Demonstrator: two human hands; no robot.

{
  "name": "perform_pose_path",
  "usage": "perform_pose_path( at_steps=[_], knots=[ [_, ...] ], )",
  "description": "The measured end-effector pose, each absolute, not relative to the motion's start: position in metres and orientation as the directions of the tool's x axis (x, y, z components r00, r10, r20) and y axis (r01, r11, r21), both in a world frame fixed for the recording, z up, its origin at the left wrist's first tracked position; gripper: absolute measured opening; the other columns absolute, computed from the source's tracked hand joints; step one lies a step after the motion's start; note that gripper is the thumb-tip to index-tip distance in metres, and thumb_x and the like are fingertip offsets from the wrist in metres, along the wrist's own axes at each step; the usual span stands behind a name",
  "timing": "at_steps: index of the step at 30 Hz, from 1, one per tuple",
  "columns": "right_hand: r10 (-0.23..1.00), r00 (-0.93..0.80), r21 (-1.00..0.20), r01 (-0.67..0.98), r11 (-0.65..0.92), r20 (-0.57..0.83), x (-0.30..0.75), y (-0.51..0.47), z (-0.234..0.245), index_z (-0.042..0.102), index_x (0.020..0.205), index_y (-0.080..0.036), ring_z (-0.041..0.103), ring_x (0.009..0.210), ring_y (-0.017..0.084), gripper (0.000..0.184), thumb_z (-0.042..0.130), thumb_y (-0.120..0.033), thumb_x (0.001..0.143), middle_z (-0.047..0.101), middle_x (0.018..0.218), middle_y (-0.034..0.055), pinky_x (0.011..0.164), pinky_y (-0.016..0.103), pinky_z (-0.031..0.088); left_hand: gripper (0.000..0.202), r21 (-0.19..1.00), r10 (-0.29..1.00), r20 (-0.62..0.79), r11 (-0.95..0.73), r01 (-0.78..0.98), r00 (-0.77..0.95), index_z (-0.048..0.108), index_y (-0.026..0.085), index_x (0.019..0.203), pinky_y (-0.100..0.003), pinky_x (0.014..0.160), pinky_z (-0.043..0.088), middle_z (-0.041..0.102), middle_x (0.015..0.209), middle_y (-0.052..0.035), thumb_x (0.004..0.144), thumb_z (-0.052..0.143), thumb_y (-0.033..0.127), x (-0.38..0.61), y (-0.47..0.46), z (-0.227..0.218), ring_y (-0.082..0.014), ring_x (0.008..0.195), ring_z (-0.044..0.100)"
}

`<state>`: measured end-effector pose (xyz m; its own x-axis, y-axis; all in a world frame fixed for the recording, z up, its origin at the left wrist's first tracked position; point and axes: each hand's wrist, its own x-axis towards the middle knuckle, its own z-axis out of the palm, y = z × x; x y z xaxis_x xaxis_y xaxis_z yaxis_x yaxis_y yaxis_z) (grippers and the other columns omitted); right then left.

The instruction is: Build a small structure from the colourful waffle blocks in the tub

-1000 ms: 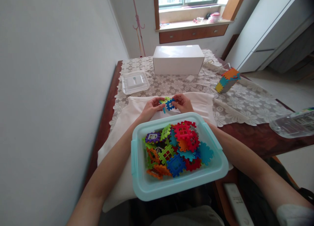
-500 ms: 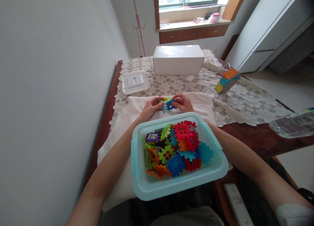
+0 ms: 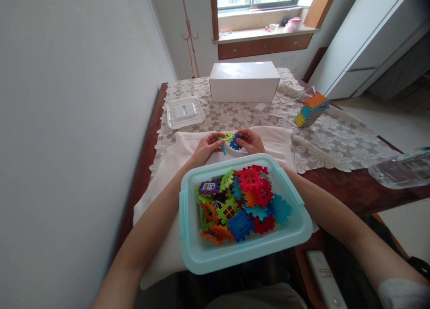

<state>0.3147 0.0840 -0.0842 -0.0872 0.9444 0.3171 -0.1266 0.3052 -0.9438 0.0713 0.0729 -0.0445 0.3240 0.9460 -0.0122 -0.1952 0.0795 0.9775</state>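
Note:
Over a white cloth [image 3: 168,165] beyond the tub, my left hand [image 3: 205,148] pinches a light green toothed tile [image 3: 228,136] that has a teal piece hanging below it. My right hand [image 3: 250,141] grips a blue toothed tile [image 3: 235,143] pressed against the green one. Both hands are closed on these joined pieces. Close to me sits a light blue plastic tub [image 3: 191,219] holding several interlocking tiles [image 3: 242,201] in red, green, blue, orange and purple.
A white box [image 3: 244,81] stands at the back of the lace-covered table [image 3: 336,143]. A clear lid [image 3: 185,112] lies back left. A built multicoloured block shape [image 3: 311,108] stands right. A clear plastic bottle [image 3: 399,170] lies at the right edge. The wall runs along the left.
The blue tile in my right hand has tilted and shifted slightly lower against the green one. My arms and the tub have stayed in place.

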Motion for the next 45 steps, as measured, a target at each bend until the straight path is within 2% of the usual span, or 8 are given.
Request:
perform_pose_path(
  at_steps=[6,15,21,24,30,34,38,45],
  knots=[
    [0.931,-0.084,-0.935,-0.060,0.351,0.355,0.318,0.079,-0.081,0.085,0.108,-0.029,0.078,0.093,0.026,0.057,0.103,-0.077,0.083,0.087,0.103,0.0049,0.092,0.045,0.069,0.062,0.977,0.950,-0.012,0.078,-0.199,0.312,0.085,0.021,0.120,-0.029,0.080,0.059,0.085,0.115,-0.0069,0.078,0.114,0.056,0.071,0.076,-0.049,-0.0193,0.097,0.076],
    [0.931,0.012,-0.926,-0.095,0.364,0.365,0.317,0.083,-0.085,0.082,0.110,-0.030,0.075,0.088,0.024,0.067,0.107,-0.082,0.076,0.083,0.102,0.0044,0.086,0.041,0.068,0.060,0.979,0.952,0.001,0.061,-0.195,0.307,0.083,0.022,0.126,-0.028,0.079,0.058,0.081,0.106,-0.0040,0.080,0.112,0.048,0.071,0.076,-0.046,-0.0173,0.092,0.072],
    [0.971,0.003,-0.957,-0.170,0.236,0.239,0.320,0.080,-0.081,0.083,0.111,-0.026,0.063,0.068,0.016,0.068,0.107,-0.080,0.077,0.072,0.084,-0.0010,0.059,0.030,0.058,0.061,0.980,0.950,0.017,0.046,-0.194,0.312,0.082,0.022,0.130,-0.027,0.078,0.057,0.084,0.108,-0.0040,0.079,0.109,0.041,0.073,0.074,-0.045,-0.0171,0.091,0.073],
    [0.981,-0.036,-0.960,-0.218,0.178,0.190,0.321,0.080,-0.079,0.081,0.109,-0.026,0.062,0.065,0.015,0.070,0.110,-0.079,0.074,0.070,0.083,-0.0020,0.052,0.026,0.053,0.057,0.982,0.937,0.074,-0.008,-0.190,0.342,0.082,0.022,0.130,-0.031,0.085,0.058,0.085,0.112,-0.0048,0.080,0.106,0.035,0.073,0.072,-0.045,-0.0197,0.097,0.075],
    [0.970,-0.196,-0.952,-0.297,0.079,0.141,0.323,0.079,-0.075,0.082,0.110,-0.026,0.068,0.071,0.015,0.073,0.115,-0.077,0.069,0.074,0.085,-0.0022,0.063,0.027,0.061,0.055,0.972,0.902,0.121,-0.023,-0.234,0.414,0.082,0.023,0.124,-0.037,0.098,0.059,0.086,0.120,-0.0061,0.071,0.098,0.019,0.074,0.074,-0.048,-0.0264,0.110,0.078],
    [0.950,-0.290,-0.941,-0.339,0.012,0.117,0.321,0.078,-0.077,0.081,0.112,-0.027,0.071,0.079,0.016,0.074,0.118,-0.072,0.068,0.078,0.093,-0.0008,0.070,0.027,0.065,0.053,0.959,0.903,0.090,0.034,-0.280,0.420,0.081,0.023,0.128,-0.039,0.099,0.060,0.086,0.119,-0.0058,0.079,0.101,0.026,0.078,0.074,-0.054,-0.0249,0.105,0.079],
    [0.951,-0.281,-0.951,-0.308,0.039,0.130,0.319,0.077,-0.081,0.078,0.115,-0.026,0.071,0.083,0.017,0.074,0.117,-0.072,0.072,0.079,0.101,0.0007,0.071,0.027,0.064,0.045,0.942,0.914,0.072,0.070,-0.329,0.400,0.079,0.023,0.125,-0.037,0.095,0.059,0.084,0.113,-0.0049,0.088,0.101,0.034,0.082,0.074,-0.060,-0.0225,0.100,0.078],
    [0.897,-0.362,-0.961,-0.196,0.195,0.255,0.315,0.079,-0.089,0.079,0.113,-0.025,0.071,0.084,0.020,0.071,0.103,-0.086,0.086,0.079,0.099,0.0036,0.074,0.032,0.064,0.038,0.907,0.898,0.073,0.121,-0.404,0.433,0.079,0.020,0.106,-0.037,0.088,0.057,0.077,0.101,-0.0041,0.082,0.104,0.034,0.085,0.075,-0.059,-0.0218,0.091,0.071]
  ],
)
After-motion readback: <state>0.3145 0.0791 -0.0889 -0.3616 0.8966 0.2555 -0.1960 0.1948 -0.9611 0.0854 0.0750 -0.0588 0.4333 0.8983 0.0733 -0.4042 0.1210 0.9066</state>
